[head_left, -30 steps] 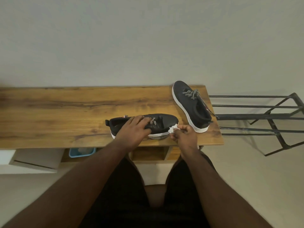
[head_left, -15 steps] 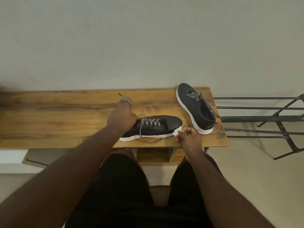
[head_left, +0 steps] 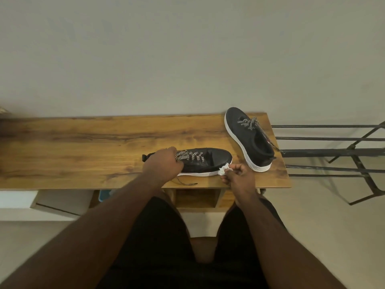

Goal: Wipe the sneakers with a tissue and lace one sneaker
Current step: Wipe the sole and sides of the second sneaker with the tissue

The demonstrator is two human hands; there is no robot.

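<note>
A black sneaker with a white sole (head_left: 210, 161) lies sideways near the front edge of the wooden table (head_left: 83, 147), toe to the right. My left hand (head_left: 162, 165) grips its heel end by the striped laces (head_left: 192, 156). One lace end (head_left: 186, 183) trails over the table's front edge. My right hand (head_left: 237, 177) pinches a crumpled white tissue (head_left: 224, 169) against the toe of that sneaker. A second black sneaker (head_left: 250, 138) lies at the table's right end, toe toward the wall, loosely laced.
A black metal rack (head_left: 333, 153) stands right of the table, close to the second sneaker. Below the tabletop are an open cubby (head_left: 198, 198), a blue box (head_left: 104, 195) and a white drawer unit (head_left: 41, 202). A plain wall runs behind the table.
My left hand came back from the far side of the table to the sneaker's heel end and its laces. The loose lace now hangs over the front edge. My right hand stays at the toe.
</note>
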